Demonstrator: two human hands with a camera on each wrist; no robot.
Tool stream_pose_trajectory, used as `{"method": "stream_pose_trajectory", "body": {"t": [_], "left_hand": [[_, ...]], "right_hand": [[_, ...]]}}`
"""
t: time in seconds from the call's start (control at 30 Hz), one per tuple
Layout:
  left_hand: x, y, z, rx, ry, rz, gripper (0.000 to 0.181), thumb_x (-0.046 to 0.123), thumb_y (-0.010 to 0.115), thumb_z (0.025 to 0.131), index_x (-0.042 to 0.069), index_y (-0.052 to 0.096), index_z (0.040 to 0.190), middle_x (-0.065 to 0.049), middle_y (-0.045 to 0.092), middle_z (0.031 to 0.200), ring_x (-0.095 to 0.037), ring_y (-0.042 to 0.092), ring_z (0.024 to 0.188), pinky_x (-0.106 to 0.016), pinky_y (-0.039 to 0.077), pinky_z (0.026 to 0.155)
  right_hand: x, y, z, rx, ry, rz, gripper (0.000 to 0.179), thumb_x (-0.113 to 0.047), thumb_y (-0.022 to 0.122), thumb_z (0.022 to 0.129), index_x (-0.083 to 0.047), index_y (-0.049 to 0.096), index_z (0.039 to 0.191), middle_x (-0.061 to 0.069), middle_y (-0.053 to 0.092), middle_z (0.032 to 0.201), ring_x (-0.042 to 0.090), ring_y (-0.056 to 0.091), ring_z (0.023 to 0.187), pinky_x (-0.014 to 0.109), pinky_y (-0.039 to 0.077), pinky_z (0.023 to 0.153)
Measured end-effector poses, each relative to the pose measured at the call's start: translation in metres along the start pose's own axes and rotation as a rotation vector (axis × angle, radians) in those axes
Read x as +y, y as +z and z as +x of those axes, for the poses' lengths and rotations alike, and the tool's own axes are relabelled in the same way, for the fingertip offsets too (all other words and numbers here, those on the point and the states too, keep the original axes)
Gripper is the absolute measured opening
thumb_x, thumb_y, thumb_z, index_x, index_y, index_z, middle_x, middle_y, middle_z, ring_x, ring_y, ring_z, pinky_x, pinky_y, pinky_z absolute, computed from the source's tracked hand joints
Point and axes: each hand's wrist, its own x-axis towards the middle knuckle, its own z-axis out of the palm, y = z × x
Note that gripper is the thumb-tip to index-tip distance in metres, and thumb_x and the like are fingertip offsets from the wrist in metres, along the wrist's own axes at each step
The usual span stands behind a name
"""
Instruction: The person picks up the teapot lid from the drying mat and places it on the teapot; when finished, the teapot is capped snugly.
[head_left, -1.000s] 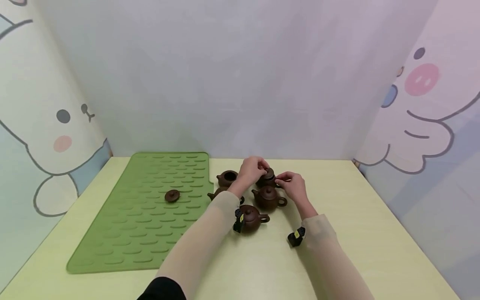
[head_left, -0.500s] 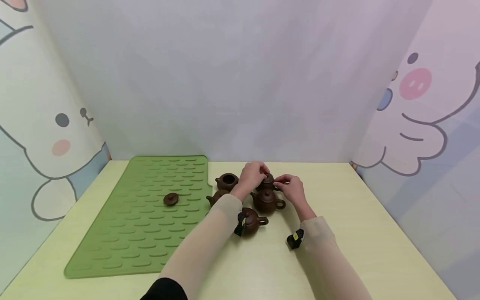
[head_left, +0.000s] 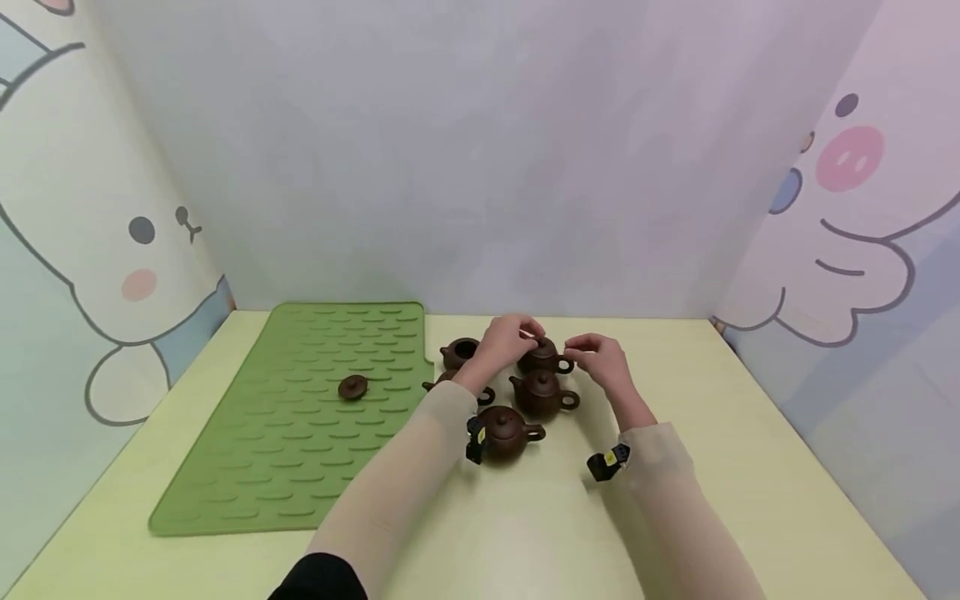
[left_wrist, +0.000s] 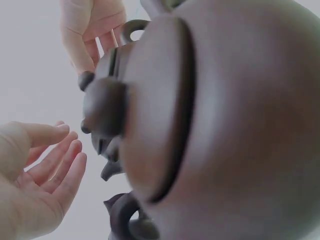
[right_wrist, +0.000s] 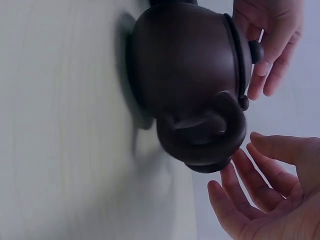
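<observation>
A dark brown teapot with its lid on stands at the back of the group, its handle toward the right. My left hand hovers beside its lid knob; in the left wrist view the fingers are loosely spread and hold nothing. To the right of the handle is my right hand, apart from the pot in the head view, with relaxed fingers in the right wrist view. Another lidded teapot stands just in front, and a third lidded teapot nearer still, partly behind my left wrist camera.
A lidless teapot stands at the back left, and another teapot is mostly hidden by my left forearm. A loose round lid lies on the green mat. Walls border the pale table at the back and sides.
The back teapot's lid has settled onto its opening. My left fingers have let go of the knob, and my right hand has let go of the handle and drawn off to the right.
</observation>
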Motion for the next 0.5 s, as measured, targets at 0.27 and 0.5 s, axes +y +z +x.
{"method": "stream_pose_trajectory", "body": {"t": [0.27, 0.5], "left_hand": [[0.006, -0.026, -0.007, 0.039, 0.012, -0.051, 0.019, 0.011, 0.062, 0.098, 0.013, 0.071, 0.114, -0.004, 0.069, 0.125, -0.022, 0.068, 0.111, -0.036, 0.058, 0.084], [-0.003, -0.041, -0.017, 0.081, 0.013, -0.053, 0.018, 0.012, 0.065, 0.097, 0.013, 0.071, 0.114, -0.004, 0.07, 0.123, -0.022, 0.069, 0.11, -0.037, 0.058, 0.087]], "right_hand": [[-0.024, -0.004, -0.004, 0.022, -0.04, 0.052, 0.031, -0.019, 0.066, 0.095, 0.0, 0.068, 0.119, 0.02, 0.068, 0.122, 0.031, 0.067, 0.115, 0.032, 0.052, 0.091], [-0.04, 0.009, -0.013, 0.022, -0.028, 0.089, 0.03, -0.022, 0.068, 0.093, -0.003, 0.069, 0.117, 0.017, 0.07, 0.12, 0.029, 0.069, 0.111, 0.028, 0.053, 0.086]]}}
